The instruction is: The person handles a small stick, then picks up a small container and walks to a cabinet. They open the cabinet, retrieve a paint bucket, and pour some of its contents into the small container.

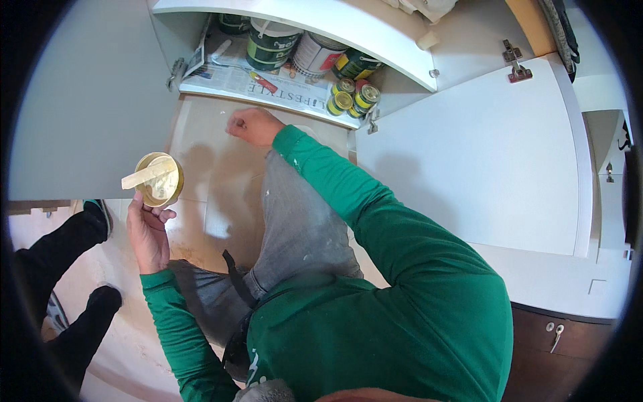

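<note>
The shirt [375,328] is green; the trousers [298,228] are grey with pale specks. The tin [163,191] is golden yellow, the stick [139,176] pale cream. The bucket [260,55] is dark green with white print, the tub [315,53] white with a red patch. The newspaper [295,99] is whitish with dark print, the cupboard door [469,154] white, the drawer front [576,352] brown.

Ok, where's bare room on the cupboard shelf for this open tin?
The newspaper is bare along the shelf front, between the red-and-yellow tube and the small tins, and left of the tube; the open tin would probably fit. It's crowded behind, with buckets, and at the right, where the tins cluster.
</note>
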`<act>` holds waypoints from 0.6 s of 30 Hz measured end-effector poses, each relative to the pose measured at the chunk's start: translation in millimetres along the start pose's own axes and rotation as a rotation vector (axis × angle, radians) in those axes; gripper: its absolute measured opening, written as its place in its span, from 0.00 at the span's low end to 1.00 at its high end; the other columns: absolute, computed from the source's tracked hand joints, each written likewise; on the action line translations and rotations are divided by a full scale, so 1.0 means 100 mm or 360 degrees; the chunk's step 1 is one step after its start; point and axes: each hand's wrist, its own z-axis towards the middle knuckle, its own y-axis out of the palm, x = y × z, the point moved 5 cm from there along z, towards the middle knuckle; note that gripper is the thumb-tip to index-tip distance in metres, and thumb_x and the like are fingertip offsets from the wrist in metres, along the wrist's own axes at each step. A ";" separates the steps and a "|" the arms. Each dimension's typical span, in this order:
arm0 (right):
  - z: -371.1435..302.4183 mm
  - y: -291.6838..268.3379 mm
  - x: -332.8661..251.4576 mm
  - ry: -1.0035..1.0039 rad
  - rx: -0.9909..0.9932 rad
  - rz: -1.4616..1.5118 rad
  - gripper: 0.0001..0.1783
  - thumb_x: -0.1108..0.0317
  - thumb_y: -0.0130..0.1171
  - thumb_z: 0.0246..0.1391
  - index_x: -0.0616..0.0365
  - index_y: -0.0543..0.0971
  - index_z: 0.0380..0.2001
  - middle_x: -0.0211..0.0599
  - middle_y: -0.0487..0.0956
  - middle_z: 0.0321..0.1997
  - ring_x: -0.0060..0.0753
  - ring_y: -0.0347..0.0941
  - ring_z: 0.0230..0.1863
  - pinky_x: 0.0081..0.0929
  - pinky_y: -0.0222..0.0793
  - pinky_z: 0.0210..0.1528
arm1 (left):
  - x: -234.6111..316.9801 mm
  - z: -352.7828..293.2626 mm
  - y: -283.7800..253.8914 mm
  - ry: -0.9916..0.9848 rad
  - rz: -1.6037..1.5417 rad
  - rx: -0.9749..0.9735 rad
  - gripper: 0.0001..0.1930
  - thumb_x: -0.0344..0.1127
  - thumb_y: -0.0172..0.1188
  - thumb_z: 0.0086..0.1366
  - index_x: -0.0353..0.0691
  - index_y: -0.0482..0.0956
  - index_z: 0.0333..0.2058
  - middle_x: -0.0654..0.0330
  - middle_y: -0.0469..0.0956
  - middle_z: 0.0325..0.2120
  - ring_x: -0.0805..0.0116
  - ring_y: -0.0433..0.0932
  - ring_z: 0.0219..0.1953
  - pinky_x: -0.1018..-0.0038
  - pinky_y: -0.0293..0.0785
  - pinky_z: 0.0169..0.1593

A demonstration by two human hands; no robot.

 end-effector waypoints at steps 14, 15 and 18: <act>-0.43 -0.26 0.31 0.0369 -0.0243 0.0097 0.18 0.54 0.64 0.62 0.57 0.86 0.44 0.41 0.87 0.37 0.35 0.83 0.38 0.34 0.77 0.44 | -0.76 0.24 -0.16 -0.0095 -0.0098 -0.0012 0.25 0.51 0.53 0.77 0.35 0.75 0.59 0.56 0.82 0.49 0.67 0.83 0.47 0.72 0.76 0.43; -0.47 -0.30 0.32 0.0410 -0.0275 0.0120 0.18 0.54 0.64 0.62 0.56 0.87 0.44 0.42 0.88 0.37 0.37 0.84 0.39 0.35 0.78 0.46 | -0.77 0.26 -0.13 -0.0086 -0.0097 -0.0026 0.25 0.51 0.54 0.77 0.35 0.75 0.59 0.56 0.83 0.48 0.67 0.83 0.47 0.72 0.76 0.43; -0.55 -0.34 0.60 0.0627 -0.0263 0.0214 0.17 0.55 0.64 0.63 0.56 0.87 0.44 0.39 0.87 0.36 0.29 0.82 0.36 0.32 0.77 0.43 | -0.79 0.32 0.01 -0.0143 -0.0039 -0.0044 0.24 0.51 0.54 0.77 0.35 0.77 0.57 0.56 0.84 0.47 0.67 0.84 0.45 0.72 0.76 0.42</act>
